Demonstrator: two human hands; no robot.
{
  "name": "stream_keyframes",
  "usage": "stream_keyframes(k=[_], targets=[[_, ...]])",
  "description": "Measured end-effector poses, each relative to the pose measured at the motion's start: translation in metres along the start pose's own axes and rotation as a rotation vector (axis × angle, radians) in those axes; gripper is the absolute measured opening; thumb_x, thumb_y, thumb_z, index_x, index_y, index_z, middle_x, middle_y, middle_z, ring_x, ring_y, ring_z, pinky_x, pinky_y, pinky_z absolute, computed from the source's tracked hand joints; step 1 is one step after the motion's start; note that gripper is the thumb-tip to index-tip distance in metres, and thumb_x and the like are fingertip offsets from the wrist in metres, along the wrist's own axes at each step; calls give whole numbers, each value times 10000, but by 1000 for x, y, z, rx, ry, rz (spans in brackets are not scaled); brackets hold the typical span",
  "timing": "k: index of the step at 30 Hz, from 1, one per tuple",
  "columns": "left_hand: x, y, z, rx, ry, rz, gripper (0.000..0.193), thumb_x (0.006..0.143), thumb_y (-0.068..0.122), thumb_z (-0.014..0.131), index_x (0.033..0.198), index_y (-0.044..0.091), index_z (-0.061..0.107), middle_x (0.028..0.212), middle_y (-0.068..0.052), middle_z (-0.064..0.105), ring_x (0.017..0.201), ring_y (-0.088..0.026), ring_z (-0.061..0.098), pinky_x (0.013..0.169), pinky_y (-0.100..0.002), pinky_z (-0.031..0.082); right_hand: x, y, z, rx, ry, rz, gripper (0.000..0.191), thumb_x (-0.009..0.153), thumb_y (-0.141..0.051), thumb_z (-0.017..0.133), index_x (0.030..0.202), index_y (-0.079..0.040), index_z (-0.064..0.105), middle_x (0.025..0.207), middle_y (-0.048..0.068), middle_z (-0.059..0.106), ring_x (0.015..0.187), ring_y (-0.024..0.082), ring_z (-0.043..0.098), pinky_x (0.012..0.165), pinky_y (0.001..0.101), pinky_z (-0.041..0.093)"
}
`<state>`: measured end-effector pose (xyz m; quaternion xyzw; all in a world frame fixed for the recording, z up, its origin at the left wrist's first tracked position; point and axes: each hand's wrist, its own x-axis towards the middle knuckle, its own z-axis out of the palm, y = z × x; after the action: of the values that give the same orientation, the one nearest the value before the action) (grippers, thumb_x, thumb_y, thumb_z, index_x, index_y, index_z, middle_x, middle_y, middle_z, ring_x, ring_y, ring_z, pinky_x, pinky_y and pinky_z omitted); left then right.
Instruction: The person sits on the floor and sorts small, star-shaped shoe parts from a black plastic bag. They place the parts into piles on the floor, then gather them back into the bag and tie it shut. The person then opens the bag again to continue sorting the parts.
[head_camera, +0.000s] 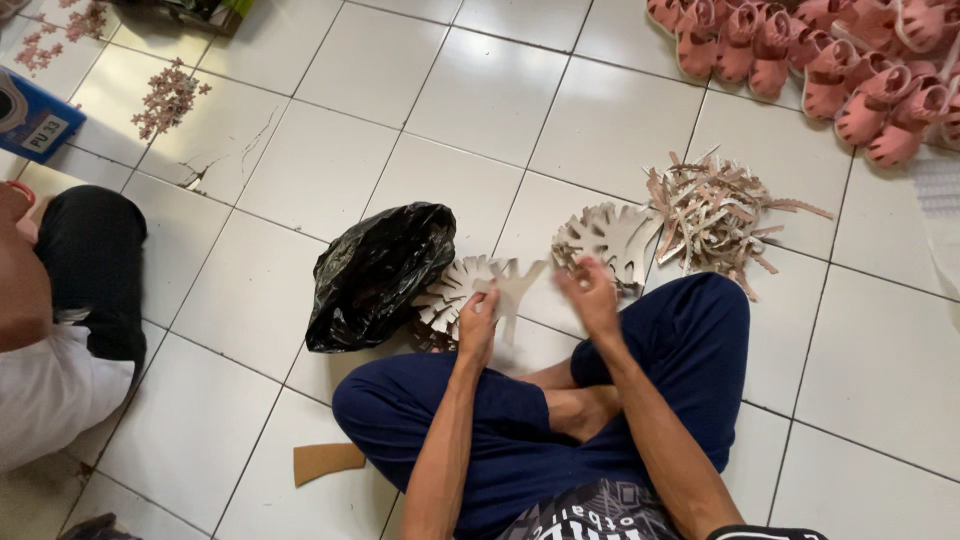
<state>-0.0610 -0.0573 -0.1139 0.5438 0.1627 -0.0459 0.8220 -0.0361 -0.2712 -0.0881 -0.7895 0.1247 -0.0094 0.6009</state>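
Sitting cross-legged on the tiled floor (300, 160), left hand (478, 325) pinched a beige cut-out piece (500, 285) over the fanned stack (450, 300); right hand (592, 295) hovered loosely curled, seemingly empty, near the second stack (605, 240), black bag (375, 270) within reach.

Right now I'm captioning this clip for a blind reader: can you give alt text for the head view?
A person sits cross-legged on a white tiled floor, left hand holding a beige cut-out piece, right hand beside it. A black bag, a scrap pile and pink sandals lie around; another person sits nearby.
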Motion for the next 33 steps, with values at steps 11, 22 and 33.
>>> stream_keyframes(k=[11, 22, 33], targets=[[31, 53, -36, 1807, 78, 521, 398, 885, 121, 678, 1280, 84, 648, 1454, -138, 584, 1189, -326, 610, 945, -468, 516, -20, 8, 33, 416, -242, 365, 301, 988, -273, 636, 1077, 13, 662, 941, 71, 676, 809, 154, 666, 770, 349, 609], [28, 42, -46, 1801, 73, 690, 393, 773, 217, 777, 1114, 71, 649, 1278, -157, 644, 1224, -341, 626, 1000, -516, 503, -28, -4, 71, 162, -412, 329, 353, 972, -289, 677, 1047, 54, 722, 887, 75, 695, 764, 155, 611, 668, 299, 502], [-15, 60, -21, 1076, -120, 172, 350, 950, 389, 736, 1093, 71, 712, 999, -164, 782, 942, -325, 745, 814, -423, 580, 10, -12, -42, 405, -8, 101, 304, 940, -133, 671, 1207, -11, 586, 969, 92, 712, 755, 144, 662, 681, 286, 553]])
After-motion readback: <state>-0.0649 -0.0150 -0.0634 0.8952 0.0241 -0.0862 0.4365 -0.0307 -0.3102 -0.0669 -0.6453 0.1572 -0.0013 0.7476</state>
